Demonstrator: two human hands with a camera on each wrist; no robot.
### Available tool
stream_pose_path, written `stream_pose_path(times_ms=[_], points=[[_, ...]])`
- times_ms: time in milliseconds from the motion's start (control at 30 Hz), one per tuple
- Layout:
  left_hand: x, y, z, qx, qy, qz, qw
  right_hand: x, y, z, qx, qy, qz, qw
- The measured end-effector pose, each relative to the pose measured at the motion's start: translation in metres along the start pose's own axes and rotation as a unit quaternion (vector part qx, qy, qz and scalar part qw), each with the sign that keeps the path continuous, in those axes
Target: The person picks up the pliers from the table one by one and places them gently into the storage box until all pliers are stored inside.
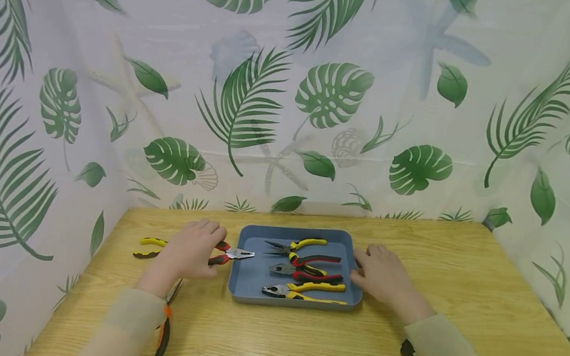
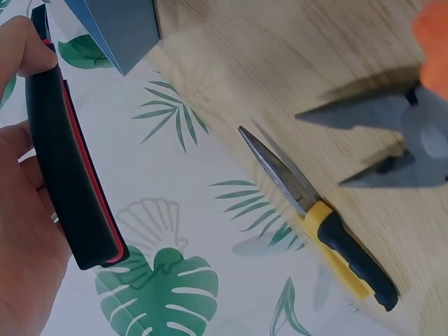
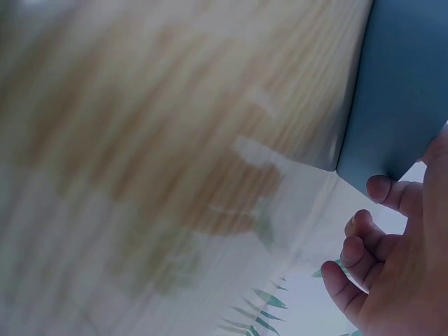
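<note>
My left hand (image 1: 188,251) grips a pair of combination pliers (image 1: 240,254) by the red and black handles. The pliers' silver jaws point right, above the left rim of a blue-grey tray (image 1: 299,304). In the left wrist view, one black handle (image 2: 73,161) shows beneath the fingers. My right hand (image 1: 383,274) touches the tray's right end with loosely bent fingers (image 3: 360,255). Inside the tray lie yellow-black long-nose pliers (image 1: 282,249), red-black pliers (image 1: 284,269) and yellow-black combination pliers (image 1: 275,291), roughly in a column.
Behind my left hand lie yellow-black long-nose pliers (image 2: 336,241). Orange-black pliers (image 1: 165,326) lie by my left forearm, partly covered by it. The wooden table (image 1: 301,343) meets a leaf-patterned cloth (image 1: 328,148) at the back and sides.
</note>
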State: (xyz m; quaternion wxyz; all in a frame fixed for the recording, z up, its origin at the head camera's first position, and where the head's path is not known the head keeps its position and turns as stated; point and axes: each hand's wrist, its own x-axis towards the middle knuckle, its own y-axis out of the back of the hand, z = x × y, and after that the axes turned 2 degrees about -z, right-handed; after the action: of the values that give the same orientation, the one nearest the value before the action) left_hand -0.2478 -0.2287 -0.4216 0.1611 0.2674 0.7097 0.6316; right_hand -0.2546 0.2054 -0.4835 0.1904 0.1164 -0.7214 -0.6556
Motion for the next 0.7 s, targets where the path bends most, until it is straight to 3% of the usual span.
stream_pose_path(times_ms=[433, 700], points=[[0.019, -0.002, 0.014, -0.016, -0.001, -0.025, 0.9996, 0.0, 0.001, -0.002, 0.003, -0.006, -0.002, 1.0], [0.027, -0.007, 0.018, 0.001, -0.015, -0.042, 0.999, 0.001, 0.0, -0.002, 0.003, -0.007, 0.005, 1.0]])
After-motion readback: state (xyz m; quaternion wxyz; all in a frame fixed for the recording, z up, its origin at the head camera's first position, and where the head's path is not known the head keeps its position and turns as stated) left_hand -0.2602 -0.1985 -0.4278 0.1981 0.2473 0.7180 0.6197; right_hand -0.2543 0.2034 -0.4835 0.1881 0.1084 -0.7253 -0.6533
